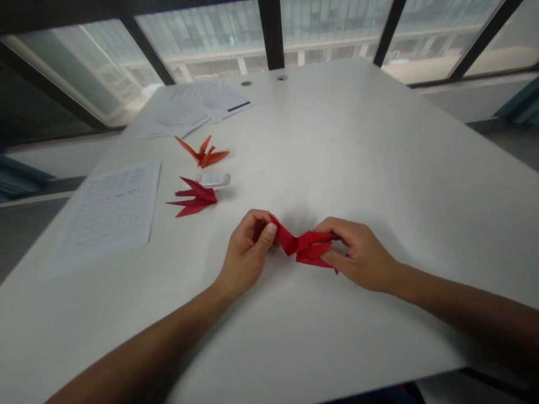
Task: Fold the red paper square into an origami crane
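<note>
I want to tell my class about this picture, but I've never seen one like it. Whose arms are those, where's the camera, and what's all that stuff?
There's no machine here, just a person with two bare hands. The camera sits on the person's head, looking forward and down, so you see almost what they would see.

The left hand pinches one end of a piece of red folded paper, and the right hand grips the other end.

On the white table, toward the left, sit an orange folded paper and a dark red folded paper. A small white printed thing is partly hidden behind the dark red one. Farther left lies a sheet with writing, and more papers lie near the windows.
</note>
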